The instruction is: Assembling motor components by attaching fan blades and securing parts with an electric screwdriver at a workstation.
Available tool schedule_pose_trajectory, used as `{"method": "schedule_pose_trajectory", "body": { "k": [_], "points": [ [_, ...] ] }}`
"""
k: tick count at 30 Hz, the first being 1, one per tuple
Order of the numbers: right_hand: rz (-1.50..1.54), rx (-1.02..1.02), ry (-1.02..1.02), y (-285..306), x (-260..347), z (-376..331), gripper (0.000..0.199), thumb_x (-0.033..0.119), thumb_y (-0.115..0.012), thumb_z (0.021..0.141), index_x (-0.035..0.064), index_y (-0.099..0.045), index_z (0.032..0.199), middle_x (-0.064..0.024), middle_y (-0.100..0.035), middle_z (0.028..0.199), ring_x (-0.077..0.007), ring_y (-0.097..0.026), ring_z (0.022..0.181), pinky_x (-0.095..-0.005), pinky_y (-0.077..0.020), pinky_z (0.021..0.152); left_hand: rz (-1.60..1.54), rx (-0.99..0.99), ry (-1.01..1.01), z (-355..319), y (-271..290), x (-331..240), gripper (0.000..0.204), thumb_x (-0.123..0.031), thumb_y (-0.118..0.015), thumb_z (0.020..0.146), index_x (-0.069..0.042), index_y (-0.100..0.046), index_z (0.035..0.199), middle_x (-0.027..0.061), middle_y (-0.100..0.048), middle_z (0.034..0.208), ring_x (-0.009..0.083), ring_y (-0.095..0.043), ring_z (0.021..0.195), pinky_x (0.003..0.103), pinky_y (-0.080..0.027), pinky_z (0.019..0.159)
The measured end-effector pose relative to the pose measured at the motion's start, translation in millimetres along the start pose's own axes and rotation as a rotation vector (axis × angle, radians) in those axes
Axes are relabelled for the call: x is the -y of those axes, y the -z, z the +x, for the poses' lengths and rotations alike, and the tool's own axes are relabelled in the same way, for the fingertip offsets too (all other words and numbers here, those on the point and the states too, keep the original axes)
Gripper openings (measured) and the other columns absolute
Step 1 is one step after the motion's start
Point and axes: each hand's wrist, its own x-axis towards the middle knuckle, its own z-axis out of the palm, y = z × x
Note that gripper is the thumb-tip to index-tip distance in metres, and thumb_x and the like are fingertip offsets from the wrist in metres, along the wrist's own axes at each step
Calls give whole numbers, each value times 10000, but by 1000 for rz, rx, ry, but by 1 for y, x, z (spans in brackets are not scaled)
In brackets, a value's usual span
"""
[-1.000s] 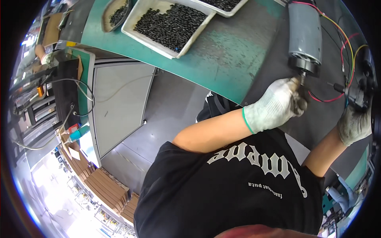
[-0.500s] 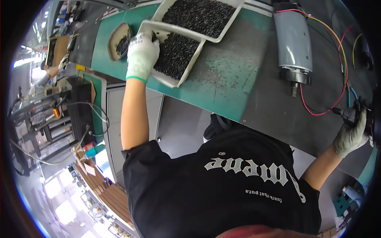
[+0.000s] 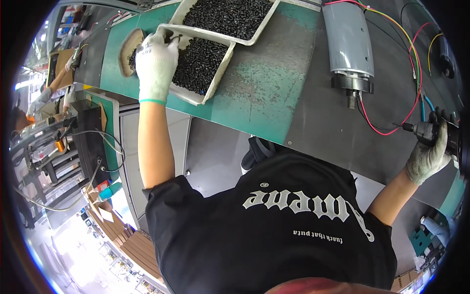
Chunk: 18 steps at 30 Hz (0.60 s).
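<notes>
My left hand (image 3: 157, 61), in a white knit glove, is over the left corner of a white tray (image 3: 208, 93) filled with small black screw-like pieces (image 3: 196, 63). Its fingers are bent and closed together; whether a piece is between them is hidden. Far to the right, my right hand (image 3: 427, 159), also gloved, grips a black power screwdriver (image 3: 426, 132) whose tip points left. Between the hands, a grey cylindrical motor (image 3: 348, 41) lies on the bench with its threaded shaft toward me.
A second white tray (image 3: 257, 36) of black pieces adjoins the first. Left of my left hand is a small tan dish (image 3: 125, 51) of dark pieces. Red and yellow wires (image 3: 416, 73) loop from the motor near the screwdriver. Another person's hand (image 3: 68, 63) shows at far left.
The whole view has shifted, so the bench things appear farther left and slightly higher. My left hand stays at the tray's corner, and my right hand still grips the screwdriver.
</notes>
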Motion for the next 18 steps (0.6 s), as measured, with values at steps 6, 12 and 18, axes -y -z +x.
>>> {"method": "schedule_pose_trajectory", "body": {
  "k": [6,12,18],
  "points": [
    [78,25,-57,-1,2,1,300,8,-585,894,-94,-550,1175,-187,-612,1138,-284,-627,1055,-407,-522,936,119,21,129,7,-17,-6,309,-305,-626,815,-20,-681,922,210,-679,924,378,-647,901,439,-502,834],
    [154,7,-103,1,8,-7,354,6,-593,867,-97,-520,1198,-192,-598,1142,-294,-619,1060,-445,-501,956,-835,102,194,-28,27,-44,305,-277,-603,841,3,-607,963,172,-658,830,302,-631,780,376,-492,757],
    [613,273,-322,-38,73,-18,346,58,-562,865,-99,-522,1170,-223,-589,1106,-320,-591,1025,-437,-495,915,-2318,779,35,-121,21,-195,295,-351,-472,984,-60,-513,958,19,-450,810,82,-345,527,225,-323,528]
  ]
}}
